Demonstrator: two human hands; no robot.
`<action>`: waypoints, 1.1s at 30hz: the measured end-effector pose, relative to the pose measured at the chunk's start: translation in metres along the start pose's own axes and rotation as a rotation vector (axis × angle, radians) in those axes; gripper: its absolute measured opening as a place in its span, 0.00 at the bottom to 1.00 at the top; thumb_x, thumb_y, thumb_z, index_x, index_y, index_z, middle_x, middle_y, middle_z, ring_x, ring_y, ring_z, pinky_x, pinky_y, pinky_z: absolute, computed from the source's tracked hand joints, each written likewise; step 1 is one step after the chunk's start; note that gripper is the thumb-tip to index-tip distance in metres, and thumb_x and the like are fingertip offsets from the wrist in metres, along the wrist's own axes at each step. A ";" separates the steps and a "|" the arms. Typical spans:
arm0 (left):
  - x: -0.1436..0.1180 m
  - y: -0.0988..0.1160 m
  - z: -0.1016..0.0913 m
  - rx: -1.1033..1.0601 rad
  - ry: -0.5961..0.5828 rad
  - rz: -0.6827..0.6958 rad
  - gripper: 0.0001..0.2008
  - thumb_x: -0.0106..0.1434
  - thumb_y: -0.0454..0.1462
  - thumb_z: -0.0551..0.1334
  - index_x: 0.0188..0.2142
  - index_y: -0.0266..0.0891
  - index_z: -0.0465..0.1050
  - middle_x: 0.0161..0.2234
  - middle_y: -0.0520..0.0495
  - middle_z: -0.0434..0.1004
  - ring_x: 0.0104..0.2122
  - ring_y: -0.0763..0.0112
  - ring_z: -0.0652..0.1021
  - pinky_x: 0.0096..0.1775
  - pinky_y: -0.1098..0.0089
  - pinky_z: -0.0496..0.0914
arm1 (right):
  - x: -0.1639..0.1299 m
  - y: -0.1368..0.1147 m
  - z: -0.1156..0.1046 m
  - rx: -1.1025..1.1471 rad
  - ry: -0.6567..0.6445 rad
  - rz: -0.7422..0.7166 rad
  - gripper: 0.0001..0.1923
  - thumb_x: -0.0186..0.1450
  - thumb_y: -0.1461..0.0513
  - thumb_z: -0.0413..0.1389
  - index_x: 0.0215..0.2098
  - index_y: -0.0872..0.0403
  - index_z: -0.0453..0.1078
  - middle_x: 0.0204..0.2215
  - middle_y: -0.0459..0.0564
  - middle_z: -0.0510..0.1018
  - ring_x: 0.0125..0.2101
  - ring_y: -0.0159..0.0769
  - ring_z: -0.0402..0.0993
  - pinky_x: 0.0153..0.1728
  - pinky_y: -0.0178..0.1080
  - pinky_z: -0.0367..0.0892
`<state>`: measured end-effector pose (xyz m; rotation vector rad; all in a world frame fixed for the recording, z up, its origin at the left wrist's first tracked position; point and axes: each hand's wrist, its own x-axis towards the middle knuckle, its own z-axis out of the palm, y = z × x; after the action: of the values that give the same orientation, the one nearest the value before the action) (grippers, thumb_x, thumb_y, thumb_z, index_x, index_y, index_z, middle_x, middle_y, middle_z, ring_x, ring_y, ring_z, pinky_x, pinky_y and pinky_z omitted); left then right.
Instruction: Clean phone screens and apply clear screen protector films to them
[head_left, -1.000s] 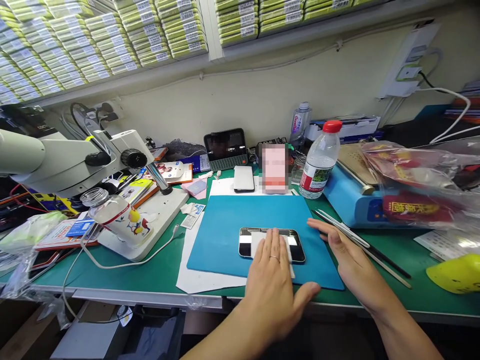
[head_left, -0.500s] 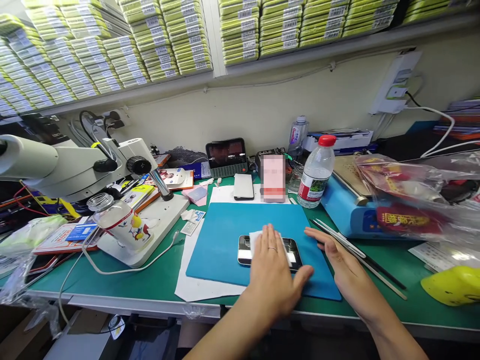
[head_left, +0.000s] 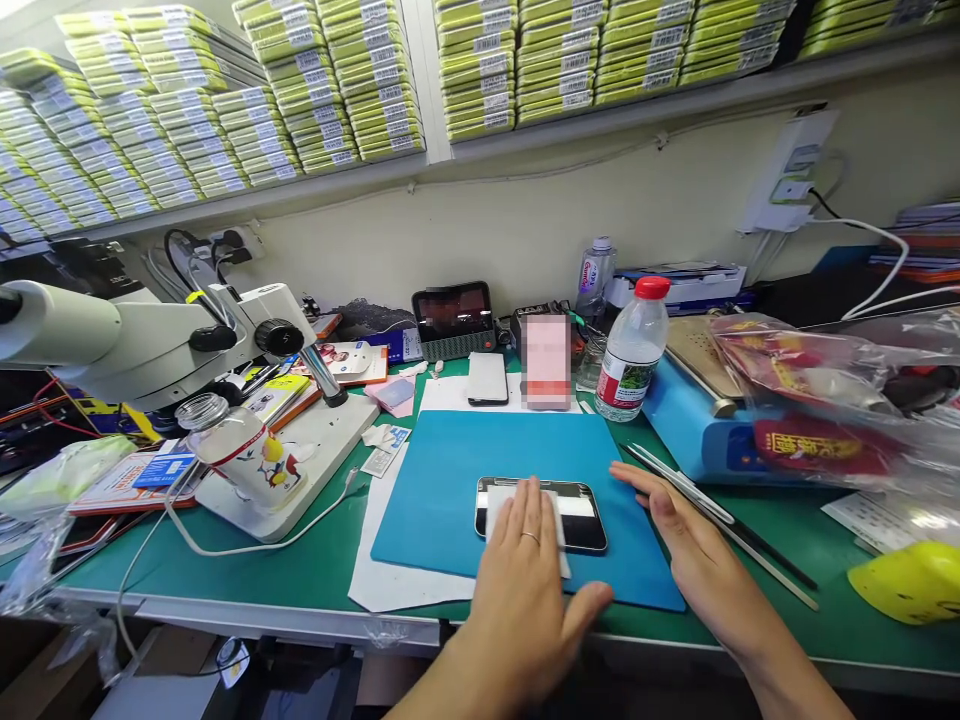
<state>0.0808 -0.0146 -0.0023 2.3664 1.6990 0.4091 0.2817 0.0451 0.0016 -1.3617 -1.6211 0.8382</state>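
A smartphone (head_left: 585, 517) with a shiny dark face lies flat on a blue mat (head_left: 442, 460). My left hand (head_left: 521, 585), with a ring on one finger, presses a white wipe (head_left: 559, 545) against the left part of the phone. Its fingers lie flat and stretched out over the wipe, and the thumb sticks out to the right. Just right of the phone, my right hand (head_left: 701, 555) rests on its side at the mat's edge, fingers extended and holding nothing. Beside it lie tweezers (head_left: 690, 490) and thin rods.
A microscope (head_left: 262, 320) and a glass jar (head_left: 244, 455) stand on the left, near a white cable (head_left: 300, 548). Behind the mat are a white phone-sized item (head_left: 487, 378) and a red-capped bottle (head_left: 634, 350). A blue device (head_left: 697, 430) and yellow bottle (head_left: 907, 583) are right.
My left hand and the wipe have slid left and toward me across the phone, uncovering more of its right side. My right hand has stayed nearly in place.
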 end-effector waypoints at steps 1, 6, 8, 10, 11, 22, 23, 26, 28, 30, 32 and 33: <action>-0.002 -0.008 -0.002 0.016 0.006 -0.028 0.42 0.73 0.58 0.43 0.72 0.26 0.46 0.72 0.34 0.37 0.71 0.52 0.45 0.68 0.52 0.53 | 0.000 0.000 0.000 -0.004 -0.003 0.005 0.31 0.69 0.39 0.44 0.53 0.46 0.76 0.59 0.51 0.77 0.61 0.51 0.69 0.65 0.57 0.57; 0.001 -0.029 -0.011 0.074 0.005 -0.117 0.41 0.74 0.55 0.43 0.71 0.23 0.46 0.71 0.31 0.39 0.71 0.50 0.45 0.68 0.49 0.53 | 0.000 -0.002 -0.001 -0.017 -0.004 0.018 0.31 0.68 0.38 0.44 0.51 0.46 0.76 0.59 0.51 0.77 0.61 0.52 0.68 0.65 0.57 0.56; 0.008 -0.023 -0.009 0.072 0.010 -0.132 0.42 0.73 0.57 0.43 0.71 0.22 0.47 0.71 0.29 0.39 0.71 0.49 0.45 0.68 0.49 0.54 | 0.001 -0.002 -0.001 -0.016 -0.002 0.018 0.32 0.68 0.37 0.43 0.51 0.46 0.76 0.58 0.51 0.77 0.61 0.52 0.69 0.65 0.57 0.57; 0.018 -0.010 -0.005 0.056 0.018 -0.121 0.45 0.72 0.59 0.42 0.70 0.21 0.48 0.71 0.28 0.40 0.71 0.48 0.46 0.68 0.50 0.54 | 0.001 0.000 0.000 -0.015 0.001 0.013 0.32 0.68 0.37 0.43 0.53 0.46 0.76 0.58 0.51 0.77 0.60 0.52 0.70 0.65 0.57 0.57; 0.022 -0.002 -0.002 0.044 0.018 -0.103 0.46 0.71 0.60 0.42 0.70 0.20 0.48 0.71 0.27 0.41 0.70 0.47 0.47 0.68 0.50 0.54 | 0.001 0.001 0.000 -0.013 0.001 0.008 0.33 0.68 0.37 0.43 0.53 0.47 0.76 0.58 0.52 0.77 0.60 0.52 0.70 0.65 0.57 0.58; 0.013 0.033 0.011 0.010 0.014 0.158 0.44 0.73 0.58 0.44 0.71 0.22 0.45 0.71 0.29 0.39 0.71 0.50 0.44 0.68 0.53 0.53 | 0.001 0.000 0.001 -0.014 0.018 -0.022 0.35 0.67 0.36 0.43 0.51 0.48 0.77 0.56 0.54 0.78 0.59 0.53 0.71 0.64 0.57 0.59; 0.007 0.026 0.011 0.016 0.014 0.157 0.44 0.72 0.58 0.45 0.71 0.23 0.44 0.71 0.30 0.37 0.71 0.50 0.44 0.68 0.54 0.53 | 0.001 -0.001 0.001 -0.015 0.018 -0.019 0.34 0.67 0.36 0.43 0.50 0.48 0.77 0.56 0.54 0.78 0.59 0.53 0.71 0.64 0.57 0.59; -0.006 0.001 0.006 0.033 0.011 0.105 0.44 0.72 0.58 0.47 0.72 0.25 0.42 0.71 0.32 0.35 0.71 0.51 0.44 0.69 0.54 0.53 | 0.001 0.000 0.000 -0.023 0.017 -0.002 0.32 0.68 0.37 0.43 0.51 0.46 0.76 0.57 0.52 0.78 0.60 0.52 0.71 0.64 0.56 0.59; -0.008 -0.016 -0.001 0.048 0.000 0.034 0.43 0.73 0.58 0.46 0.72 0.25 0.43 0.72 0.33 0.35 0.71 0.52 0.44 0.69 0.53 0.52 | 0.001 0.002 -0.001 -0.029 0.012 0.011 0.32 0.68 0.38 0.43 0.51 0.45 0.76 0.58 0.51 0.77 0.61 0.52 0.69 0.65 0.56 0.58; -0.002 -0.027 -0.010 0.071 -0.032 -0.043 0.44 0.72 0.58 0.45 0.72 0.24 0.44 0.71 0.32 0.35 0.71 0.50 0.43 0.68 0.50 0.52 | 0.001 0.003 0.000 -0.031 -0.003 0.016 0.31 0.69 0.38 0.43 0.51 0.45 0.76 0.59 0.50 0.76 0.62 0.51 0.67 0.65 0.57 0.57; 0.009 -0.032 -0.016 0.085 -0.064 -0.097 0.46 0.72 0.60 0.45 0.71 0.21 0.45 0.71 0.28 0.36 0.70 0.47 0.43 0.68 0.48 0.51 | 0.003 0.004 0.001 -0.039 -0.020 0.013 0.31 0.68 0.38 0.43 0.51 0.45 0.76 0.60 0.50 0.75 0.63 0.51 0.66 0.65 0.57 0.57; 0.016 -0.031 -0.017 0.083 -0.071 -0.107 0.47 0.71 0.61 0.45 0.70 0.20 0.46 0.71 0.27 0.36 0.70 0.47 0.43 0.68 0.48 0.51 | 0.003 0.005 0.001 -0.042 -0.024 0.009 0.31 0.68 0.38 0.44 0.51 0.45 0.76 0.60 0.50 0.75 0.64 0.52 0.65 0.65 0.57 0.57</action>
<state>0.0519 0.0102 0.0055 2.3036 1.8328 0.2387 0.2826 0.0492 -0.0025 -1.3938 -1.6614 0.8326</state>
